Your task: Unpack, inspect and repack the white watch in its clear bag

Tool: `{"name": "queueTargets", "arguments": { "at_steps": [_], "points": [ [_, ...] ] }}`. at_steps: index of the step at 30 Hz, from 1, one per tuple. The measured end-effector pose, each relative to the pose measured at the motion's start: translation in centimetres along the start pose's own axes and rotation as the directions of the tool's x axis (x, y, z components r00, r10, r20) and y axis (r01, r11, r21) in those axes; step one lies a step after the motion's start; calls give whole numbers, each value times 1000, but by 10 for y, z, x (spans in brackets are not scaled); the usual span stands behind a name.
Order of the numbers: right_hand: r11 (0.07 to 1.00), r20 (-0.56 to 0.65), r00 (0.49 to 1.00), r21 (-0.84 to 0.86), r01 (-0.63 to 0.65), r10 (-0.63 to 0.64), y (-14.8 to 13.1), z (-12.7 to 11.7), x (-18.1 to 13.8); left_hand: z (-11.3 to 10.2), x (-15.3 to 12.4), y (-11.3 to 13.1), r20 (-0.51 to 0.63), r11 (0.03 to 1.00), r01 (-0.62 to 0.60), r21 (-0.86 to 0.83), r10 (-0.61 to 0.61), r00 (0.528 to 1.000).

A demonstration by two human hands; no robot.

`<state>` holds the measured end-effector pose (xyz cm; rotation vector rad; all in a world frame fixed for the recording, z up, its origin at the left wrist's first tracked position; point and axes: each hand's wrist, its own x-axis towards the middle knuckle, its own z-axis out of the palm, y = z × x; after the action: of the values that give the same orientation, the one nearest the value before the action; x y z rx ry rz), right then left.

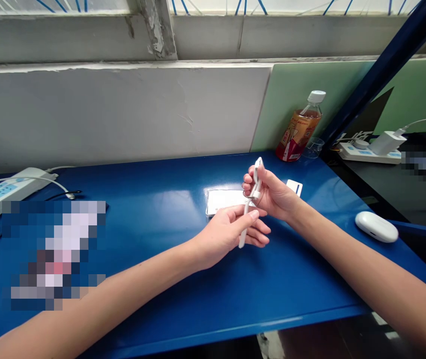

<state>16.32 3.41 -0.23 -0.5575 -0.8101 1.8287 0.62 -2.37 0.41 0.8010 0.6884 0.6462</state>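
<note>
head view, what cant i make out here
In the head view:
- flat white rectangle: right part hidden behind the left hand and right hand
- white strap: partly covered by fingers
- white card: lower part hidden by the right wrist
- left power strip: cut off by the left edge
- bottle: label's small print too small to read

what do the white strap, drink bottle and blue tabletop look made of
White strap: probably silicone or soft plastic, matte, bending at the top. Drink bottle: likely clear plastic, glossy, see-through near its neck. Blue tabletop: perhaps painted metal, semi-gloss, with blurred reflections.
</note>
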Motion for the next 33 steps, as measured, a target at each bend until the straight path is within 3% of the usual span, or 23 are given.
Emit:
{"name": "queueTargets", "arguments": {
  "at_steps": [5,11,23,31,33],
  "points": [
    [995,57,998,-94,-16,21,2,2,-3,-3,0,-5,154,995,47,-90,-33,987],
    [979,244,959,-174,-103,144,-3,8,-11,-6,4,-7,110,995,4,-102,8,994],
    [984,174,979,-162,-77,105,-7,1,-6,-1,-1,-1,78,989,115,-91,-108,991],
    [988,173,981,-143,-59,84,-8,-2,-4,4,-5,-1,49,990,106,-94,-102,994],
    [989,149,986,-141,-49,70,-9,-2,-3,13,-17,-6,115,981,135,-141,-120,986]
  ]
}}
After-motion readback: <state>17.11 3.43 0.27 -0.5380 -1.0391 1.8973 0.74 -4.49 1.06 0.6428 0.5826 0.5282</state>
